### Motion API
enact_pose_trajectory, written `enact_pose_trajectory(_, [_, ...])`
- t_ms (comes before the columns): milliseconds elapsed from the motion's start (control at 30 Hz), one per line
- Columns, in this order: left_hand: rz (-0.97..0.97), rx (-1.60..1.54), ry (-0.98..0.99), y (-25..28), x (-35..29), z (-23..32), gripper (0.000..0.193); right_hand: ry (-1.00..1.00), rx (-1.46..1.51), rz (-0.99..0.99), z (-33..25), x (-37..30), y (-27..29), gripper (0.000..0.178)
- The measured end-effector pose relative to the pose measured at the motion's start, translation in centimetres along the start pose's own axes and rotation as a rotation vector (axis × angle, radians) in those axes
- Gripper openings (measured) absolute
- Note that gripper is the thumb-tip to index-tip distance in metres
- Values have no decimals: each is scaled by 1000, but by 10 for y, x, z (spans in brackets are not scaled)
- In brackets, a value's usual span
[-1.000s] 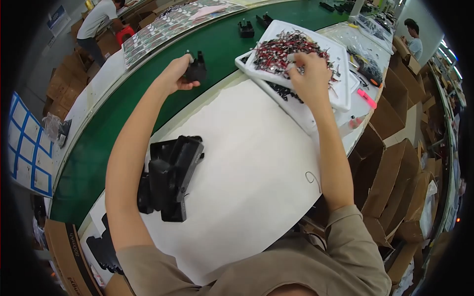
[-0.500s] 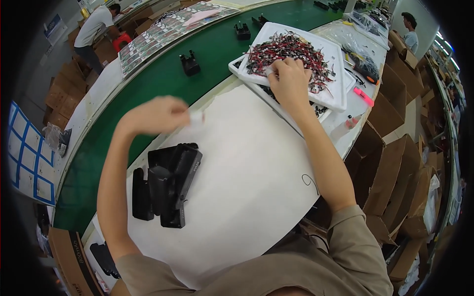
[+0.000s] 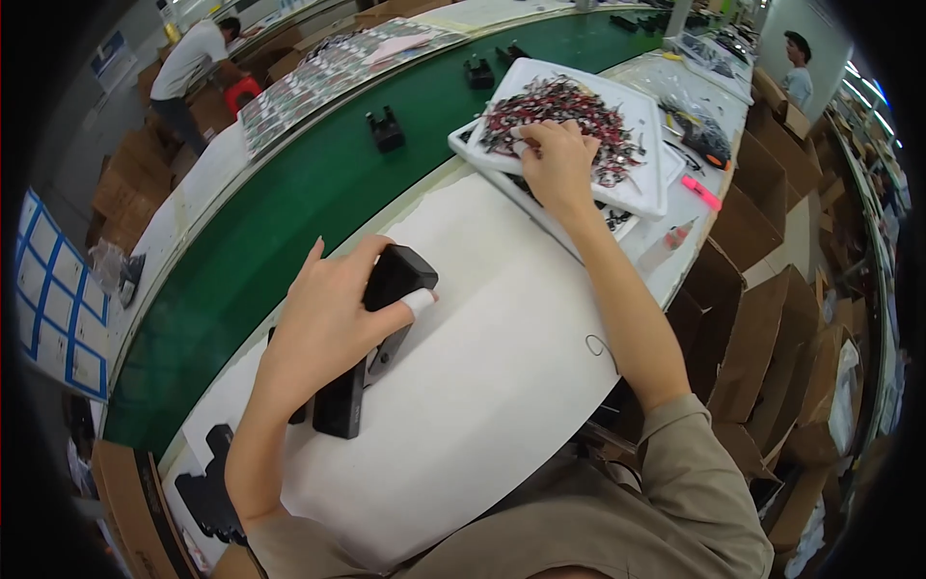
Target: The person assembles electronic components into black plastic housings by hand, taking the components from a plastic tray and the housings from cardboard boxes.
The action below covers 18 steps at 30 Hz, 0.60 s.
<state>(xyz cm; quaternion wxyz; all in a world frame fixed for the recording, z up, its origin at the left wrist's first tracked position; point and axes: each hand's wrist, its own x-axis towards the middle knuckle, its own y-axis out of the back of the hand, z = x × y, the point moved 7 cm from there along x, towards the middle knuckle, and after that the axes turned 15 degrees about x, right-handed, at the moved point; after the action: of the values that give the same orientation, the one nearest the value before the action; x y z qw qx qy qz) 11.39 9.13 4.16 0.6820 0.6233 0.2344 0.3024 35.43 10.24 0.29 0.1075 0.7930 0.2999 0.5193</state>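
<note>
My left hand [image 3: 333, 304] grips a black plastic housing [image 3: 410, 273], its thumb on the near side and its fingers over the far side. A white cover wraps the thumb tip. Beneath that hand, other black housings [image 3: 338, 410] lie on the white sheet [image 3: 473, 376], partly hidden. My right hand [image 3: 559, 169] reaches over a white foam tray [image 3: 644, 201], fingers bent together at a heap of small parts with red and black wires [image 3: 559, 99]. White covers show on its fingertips. What those fingers pinch, if anything, cannot be made out.
Black housings [image 3: 386, 130] stand on the green belt [image 3: 260, 193] beyond the sheet. Right of the tray lie a pink marker [image 3: 701, 192], a clear bottle [image 3: 666, 243] and an orange-black tool [image 3: 712, 152]. Cardboard boxes [image 3: 762, 328] flank the table. Two people [image 3: 188, 68] are farther off.
My left hand has come down and toward me from above the sheet onto a black housing, which it now grips and has tilted up. My right hand stays at the wire heap.
</note>
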Motion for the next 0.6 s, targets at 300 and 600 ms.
enact_pose_trajectory(300, [-174, -1194, 147, -9, 5, 10, 43, -208, 227, 136, 8, 5, 42, 22])
enact_pose_trajectory(600, [35, -1324, 86, -9, 5, -18, 70, -131, 575, -40, -29, 0, 21, 31])
